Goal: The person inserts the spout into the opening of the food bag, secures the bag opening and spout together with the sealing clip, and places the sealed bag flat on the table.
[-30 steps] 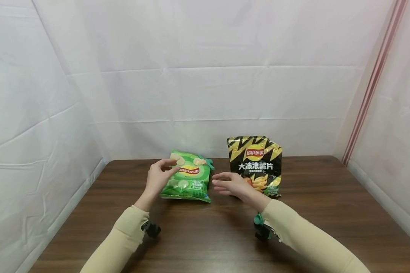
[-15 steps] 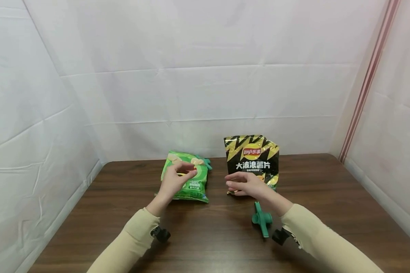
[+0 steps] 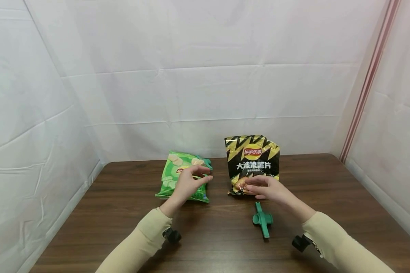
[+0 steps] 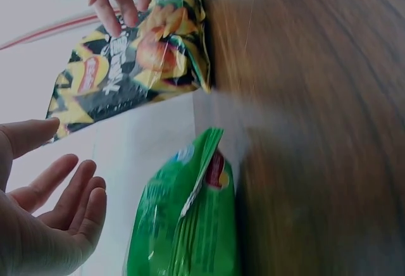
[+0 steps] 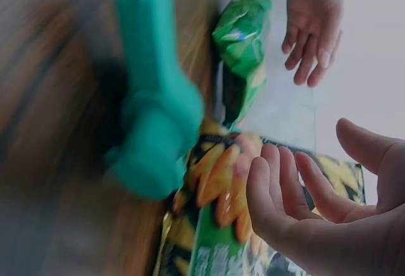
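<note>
L hand (image 3: 188, 182): thumb & fingertips mod. wide apart, fingers loosely bent, nothing held. It's up off the brown tabletop (image 3: 218, 248). Green chip bag (image 3: 170, 173) is behind & partly left of L hand, which hides part of its front in head view; L wrist view shows a gap betw. hand & bag. Teal far clip (image 3: 207, 163) is past L hand's fingertips, at the bag's rear R corner; partly hidden, so can't tell if it's clamped on or just beside.

R hand (image 3: 271, 190): thumb well off the fingers, wide gap, fingers gently bent, nothing held. Black chip bag (image 3: 253, 161), w/ yellow stripes, stands upright behind R hand's fingertips, printed side twd the person; hand covers a bit of its lower part. Touching or not: can't tell. Green near clip (image 3: 262, 220) lies on the tabletop, lower than R hand & on its near side, long bar pointing roughly away from the person. Blurry in R wrist view.

Hands are apart, fingertips angled twd each other. Pale yellow sleeves (image 3: 147, 239) on both arms; small black camera (image 3: 172, 236) on inner side of L wrist, same on R. White cloth (image 3: 205, 94) behind both hands, creased; red stripe (image 3: 369, 87) on it well off to R hand's right.
</note>
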The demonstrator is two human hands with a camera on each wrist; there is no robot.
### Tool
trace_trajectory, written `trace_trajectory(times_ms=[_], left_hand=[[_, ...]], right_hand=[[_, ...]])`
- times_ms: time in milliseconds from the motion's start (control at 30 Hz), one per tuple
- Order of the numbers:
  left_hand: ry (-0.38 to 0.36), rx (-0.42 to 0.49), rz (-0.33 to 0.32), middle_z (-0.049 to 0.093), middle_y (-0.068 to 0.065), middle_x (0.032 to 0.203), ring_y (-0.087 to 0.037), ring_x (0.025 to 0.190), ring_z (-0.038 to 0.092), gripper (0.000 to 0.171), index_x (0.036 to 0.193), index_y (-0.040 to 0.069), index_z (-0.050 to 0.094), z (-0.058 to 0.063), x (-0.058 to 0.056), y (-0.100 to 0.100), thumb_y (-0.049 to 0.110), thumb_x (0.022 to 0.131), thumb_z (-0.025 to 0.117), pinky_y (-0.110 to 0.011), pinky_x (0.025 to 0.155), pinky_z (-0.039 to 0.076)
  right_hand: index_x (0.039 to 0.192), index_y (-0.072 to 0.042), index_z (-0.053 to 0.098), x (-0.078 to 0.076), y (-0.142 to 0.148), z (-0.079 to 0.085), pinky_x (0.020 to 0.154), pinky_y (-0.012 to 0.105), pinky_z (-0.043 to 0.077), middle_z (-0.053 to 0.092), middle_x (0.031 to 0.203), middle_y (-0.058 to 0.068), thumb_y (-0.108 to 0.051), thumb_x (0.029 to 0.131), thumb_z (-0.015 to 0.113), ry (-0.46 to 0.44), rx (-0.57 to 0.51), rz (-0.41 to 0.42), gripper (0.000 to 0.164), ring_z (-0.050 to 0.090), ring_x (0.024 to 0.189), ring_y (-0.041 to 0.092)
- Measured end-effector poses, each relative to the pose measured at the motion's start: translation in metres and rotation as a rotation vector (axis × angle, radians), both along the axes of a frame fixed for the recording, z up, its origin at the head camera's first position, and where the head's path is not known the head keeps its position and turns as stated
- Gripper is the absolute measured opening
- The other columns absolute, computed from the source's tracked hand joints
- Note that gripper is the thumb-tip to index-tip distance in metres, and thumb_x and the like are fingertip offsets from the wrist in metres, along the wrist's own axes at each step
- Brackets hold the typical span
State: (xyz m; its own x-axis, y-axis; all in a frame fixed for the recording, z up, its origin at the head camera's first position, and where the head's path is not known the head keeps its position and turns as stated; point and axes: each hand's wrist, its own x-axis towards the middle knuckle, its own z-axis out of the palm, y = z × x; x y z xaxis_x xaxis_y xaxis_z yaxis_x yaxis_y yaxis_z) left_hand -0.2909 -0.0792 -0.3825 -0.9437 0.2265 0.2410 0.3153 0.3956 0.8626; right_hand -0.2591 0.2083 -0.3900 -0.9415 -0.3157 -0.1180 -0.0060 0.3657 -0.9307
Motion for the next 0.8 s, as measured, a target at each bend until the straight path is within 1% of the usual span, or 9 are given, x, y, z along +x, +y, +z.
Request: trace_trajectory(times_ms=[100,233,300,400,633,800], left_hand=[[-0.005,-0.013,-0.019,0.069,-0.007,0.105,-0.021,0.094,0.062,0.024,0.107,0.015,0.070,-0.002,0.002,0.007,0.025,0.084,0.073,-0.033,0.075,0.051],[-0.016,-0.014,-0.046,0.070,-0.004,0.103,-0.019,0.093,0.062,0.024,0.106,0.016,0.070,-0.005,0.005,0.015,0.025,0.084,0.073,-0.031,0.073,0.051],[-0.020,-0.017,-0.054,0.070,-0.004,0.102,-0.019,0.092,0.063,0.023,0.105,0.015,0.070,-0.008,0.006,0.019,0.023,0.084,0.073,-0.031,0.073,0.051],[-0.028,-0.024,-0.082,0.070,-0.008,0.104,-0.022,0.092,0.065,0.023,0.105,0.014,0.070,-0.010,0.006,0.025,0.023,0.084,0.073,-0.031,0.075,0.052],[-0.023,-0.052,-0.150,0.070,-0.011,0.105,-0.023,0.091,0.066,0.026,0.106,0.010,0.069,-0.012,0.008,0.034,0.024,0.084,0.073,-0.029,0.077,0.053],[-0.049,-0.065,-0.176,0.070,-0.012,0.104,-0.024,0.090,0.066,0.031,0.108,0.006,0.068,-0.016,0.010,0.039,0.024,0.083,0.074,-0.030,0.077,0.052]], right_hand=[[0.132,-0.004,0.054,0.003,0.008,-0.006,0.090,0.042,0.052,0.055,0.129,0.019,-0.035,0.091,0.063,-0.003,0.014,-0.035,0.052,0.060,0.113,0.029],[0.131,-0.002,0.054,0.007,0.018,-0.013,0.089,0.042,0.052,0.055,0.128,0.021,-0.036,0.091,0.063,0.002,0.028,-0.041,0.054,0.060,0.112,0.030],[0.131,-0.001,0.054,0.011,0.024,-0.017,0.087,0.041,0.053,0.055,0.127,0.021,-0.037,0.091,0.063,0.011,0.051,-0.047,0.054,0.062,0.110,0.028],[0.130,-0.001,0.054,0.015,0.032,-0.022,0.084,0.040,0.054,0.056,0.126,0.020,-0.038,0.091,0.063,0.007,0.075,-0.057,0.054,0.063,0.107,0.026],[0.130,0.001,0.054,0.024,0.047,-0.030,0.081,0.037,0.055,0.058,0.124,0.019,-0.037,0.090,0.064,-0.012,0.105,-0.039,0.056,0.062,0.106,0.024],[0.129,-0.001,0.055,0.032,0.053,-0.035,0.080,0.037,0.056,0.059,0.124,0.018,-0.038,0.089,0.065,-0.053,0.124,-0.022,0.056,0.061,0.105,0.022]])
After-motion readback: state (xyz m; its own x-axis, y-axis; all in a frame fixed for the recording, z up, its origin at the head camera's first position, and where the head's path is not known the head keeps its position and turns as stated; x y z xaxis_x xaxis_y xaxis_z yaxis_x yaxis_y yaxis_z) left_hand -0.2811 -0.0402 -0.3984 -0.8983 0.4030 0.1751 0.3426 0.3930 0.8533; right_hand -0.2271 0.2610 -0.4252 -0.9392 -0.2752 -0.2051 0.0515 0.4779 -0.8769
